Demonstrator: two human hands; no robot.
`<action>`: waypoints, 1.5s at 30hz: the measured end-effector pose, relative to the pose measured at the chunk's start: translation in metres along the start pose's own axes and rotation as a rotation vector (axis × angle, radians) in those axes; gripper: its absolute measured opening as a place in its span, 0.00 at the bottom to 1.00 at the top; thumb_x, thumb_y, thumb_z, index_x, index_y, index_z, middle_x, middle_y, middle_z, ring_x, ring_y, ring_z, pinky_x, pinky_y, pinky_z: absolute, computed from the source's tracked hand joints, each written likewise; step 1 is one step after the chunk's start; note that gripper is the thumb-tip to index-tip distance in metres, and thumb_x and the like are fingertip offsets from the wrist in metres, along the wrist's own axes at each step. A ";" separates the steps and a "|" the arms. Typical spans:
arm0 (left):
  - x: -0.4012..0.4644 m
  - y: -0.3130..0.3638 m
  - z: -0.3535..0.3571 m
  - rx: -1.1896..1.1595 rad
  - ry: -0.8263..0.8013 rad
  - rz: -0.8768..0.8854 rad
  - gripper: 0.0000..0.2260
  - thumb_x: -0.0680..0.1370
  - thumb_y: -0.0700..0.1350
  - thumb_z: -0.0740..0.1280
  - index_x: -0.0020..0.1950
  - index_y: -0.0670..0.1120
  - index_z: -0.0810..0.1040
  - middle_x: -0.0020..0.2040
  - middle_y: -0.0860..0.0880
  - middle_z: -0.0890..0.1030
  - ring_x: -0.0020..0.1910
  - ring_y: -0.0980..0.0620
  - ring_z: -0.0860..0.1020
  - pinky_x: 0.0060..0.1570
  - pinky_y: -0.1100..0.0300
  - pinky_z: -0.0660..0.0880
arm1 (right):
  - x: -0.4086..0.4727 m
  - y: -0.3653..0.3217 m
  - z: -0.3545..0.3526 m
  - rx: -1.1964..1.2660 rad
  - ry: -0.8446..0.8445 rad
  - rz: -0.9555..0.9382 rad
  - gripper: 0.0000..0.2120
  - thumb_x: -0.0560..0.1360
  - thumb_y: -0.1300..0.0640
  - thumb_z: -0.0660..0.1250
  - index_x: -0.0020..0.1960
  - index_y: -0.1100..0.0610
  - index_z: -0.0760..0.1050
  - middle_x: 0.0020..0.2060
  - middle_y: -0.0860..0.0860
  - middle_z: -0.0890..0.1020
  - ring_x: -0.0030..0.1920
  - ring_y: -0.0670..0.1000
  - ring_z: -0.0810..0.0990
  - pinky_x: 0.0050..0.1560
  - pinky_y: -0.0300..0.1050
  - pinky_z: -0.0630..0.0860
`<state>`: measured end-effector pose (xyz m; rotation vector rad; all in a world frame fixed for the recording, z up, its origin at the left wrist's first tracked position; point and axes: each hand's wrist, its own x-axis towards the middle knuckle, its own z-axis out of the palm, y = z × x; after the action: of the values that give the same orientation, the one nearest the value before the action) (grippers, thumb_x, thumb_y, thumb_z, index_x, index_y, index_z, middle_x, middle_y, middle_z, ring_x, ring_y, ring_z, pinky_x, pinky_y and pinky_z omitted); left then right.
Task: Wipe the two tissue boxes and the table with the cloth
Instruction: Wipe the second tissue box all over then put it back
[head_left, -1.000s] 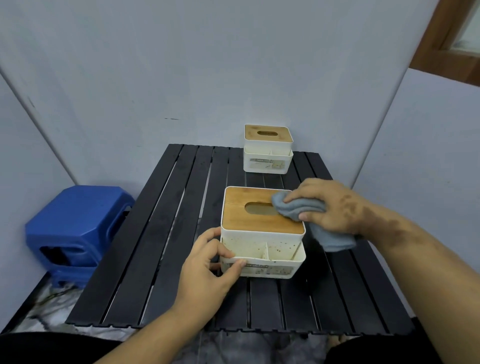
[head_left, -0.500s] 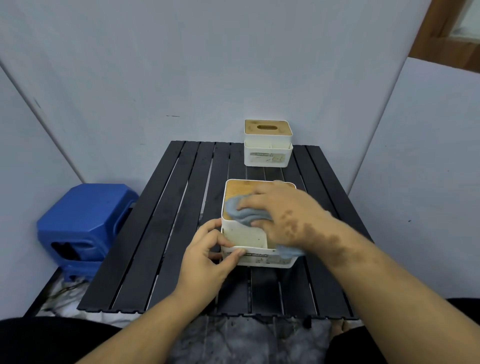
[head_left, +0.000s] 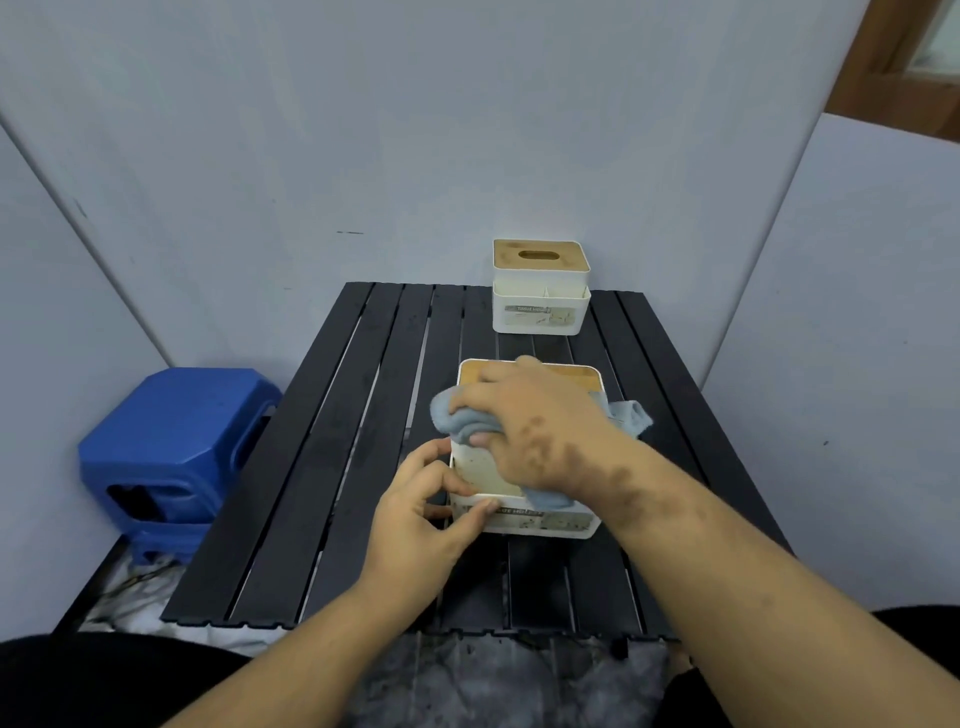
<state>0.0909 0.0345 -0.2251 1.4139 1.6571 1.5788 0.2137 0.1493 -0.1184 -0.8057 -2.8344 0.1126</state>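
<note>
The crumpled grey-blue cloth (head_left: 462, 422), gripped in your right hand (head_left: 535, 426), has swept from the right edge to the left across the wooden lid of the near white tissue box (head_left: 540, 522) at centre frame, your left hand (head_left: 423, 512) pinching its corner; far box untouched.

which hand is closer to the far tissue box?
Right. The right hand wipes atop the near tissue box, just short of the far tissue box; the left hand grips the near box's front-left corner.

A single head-worn wide-angle view looks forward and steeply down over the slatted table (head_left: 332, 467), close above it; forearms enter from the lower frame, walls fill the upper half
</note>
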 end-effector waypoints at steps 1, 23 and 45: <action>0.000 0.001 0.000 0.002 0.002 0.006 0.12 0.72 0.45 0.79 0.38 0.55 0.77 0.64 0.59 0.78 0.56 0.45 0.83 0.44 0.44 0.84 | 0.005 -0.001 -0.001 -0.003 0.000 0.000 0.12 0.78 0.48 0.66 0.61 0.40 0.73 0.52 0.42 0.73 0.50 0.50 0.70 0.50 0.47 0.73; 0.000 0.003 0.004 0.048 -0.006 0.036 0.15 0.73 0.40 0.79 0.39 0.54 0.75 0.64 0.60 0.78 0.65 0.53 0.78 0.44 0.51 0.85 | -0.084 0.105 -0.015 0.342 0.062 0.214 0.21 0.73 0.54 0.73 0.64 0.40 0.77 0.56 0.41 0.76 0.59 0.47 0.76 0.62 0.54 0.75; 0.053 0.045 -0.052 0.127 -0.130 -0.062 0.14 0.75 0.33 0.74 0.38 0.51 0.79 0.57 0.63 0.84 0.52 0.50 0.84 0.47 0.47 0.84 | -0.111 0.063 -0.005 0.531 0.224 0.029 0.25 0.72 0.62 0.75 0.66 0.48 0.77 0.61 0.42 0.77 0.65 0.47 0.76 0.66 0.38 0.70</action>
<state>0.0428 0.0493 -0.1546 1.4792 1.7320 1.3390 0.3391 0.1445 -0.1398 -0.6829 -2.4075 0.6972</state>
